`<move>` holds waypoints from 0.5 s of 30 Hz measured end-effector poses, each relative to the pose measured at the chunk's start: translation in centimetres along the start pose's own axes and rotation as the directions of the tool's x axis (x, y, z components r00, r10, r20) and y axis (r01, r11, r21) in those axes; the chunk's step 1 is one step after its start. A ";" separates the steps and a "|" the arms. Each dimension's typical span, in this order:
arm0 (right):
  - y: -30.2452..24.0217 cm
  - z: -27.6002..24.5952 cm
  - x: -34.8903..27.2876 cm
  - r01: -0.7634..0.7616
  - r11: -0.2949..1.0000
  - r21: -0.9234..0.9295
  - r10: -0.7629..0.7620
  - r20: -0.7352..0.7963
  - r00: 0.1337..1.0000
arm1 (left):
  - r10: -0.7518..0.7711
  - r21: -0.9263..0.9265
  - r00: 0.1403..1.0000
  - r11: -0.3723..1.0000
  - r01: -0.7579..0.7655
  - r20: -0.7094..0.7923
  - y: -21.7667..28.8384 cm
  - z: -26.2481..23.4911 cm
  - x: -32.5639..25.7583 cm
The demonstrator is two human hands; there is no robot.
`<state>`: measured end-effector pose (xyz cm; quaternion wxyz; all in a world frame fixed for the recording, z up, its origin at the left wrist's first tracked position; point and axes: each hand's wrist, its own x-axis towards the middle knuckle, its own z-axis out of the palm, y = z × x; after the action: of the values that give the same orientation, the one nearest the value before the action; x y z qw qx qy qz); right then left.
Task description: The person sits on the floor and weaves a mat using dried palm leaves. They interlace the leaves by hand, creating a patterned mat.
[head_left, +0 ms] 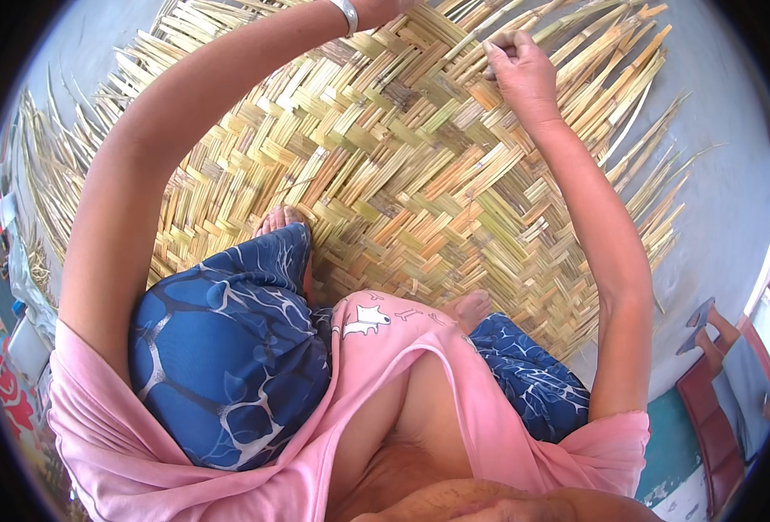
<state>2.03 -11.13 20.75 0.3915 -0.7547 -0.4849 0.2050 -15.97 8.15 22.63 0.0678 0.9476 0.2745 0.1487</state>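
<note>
A woven mat of split reed or cane strips [385, 183], pale yellow and green, spreads on the floor before me, with long loose strip ends fanning out along its far and side edges. Over its far right part is my right hand [524, 76], closed with the fingers curled; whatever they pinch among the strips is hidden. My left hand [383, 10], a silvery bracelet [346, 14] at its wrist, reaches to the mat's far side. The upper picture edge cuts off its fingers.
My bare feet [280, 219] rest on the near part of the mat. Grey floor [724, 200] lies around it. At the right, another person's legs [717, 344] show beside a dark red seat [713, 435]. Assorted items, among them a red-patterned cloth [13, 391], line the left rim.
</note>
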 end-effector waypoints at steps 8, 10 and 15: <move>-3.0 3.0 4.9 0.181 0.951 -0.250 -0.135 0.189 0.973 | -0.060 0.283 0.930 0.958 -0.049 0.364 -1.0 -3.5 2.5; -4.4 2.9 5.3 0.066 0.945 -0.321 0.032 0.289 0.957 | -0.008 0.202 0.944 0.977 -0.062 0.329 -1.1 -4.5 2.4; -5.0 3.1 5.3 0.009 0.935 -0.355 0.057 0.175 0.983 | 0.246 0.094 0.969 0.965 -0.246 0.005 -1.5 -4.9 1.0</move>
<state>-0.60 -4.07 23.24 0.2005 -0.7967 -0.5385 0.1872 -17.51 10.15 27.23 0.0033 0.9760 0.1618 0.1460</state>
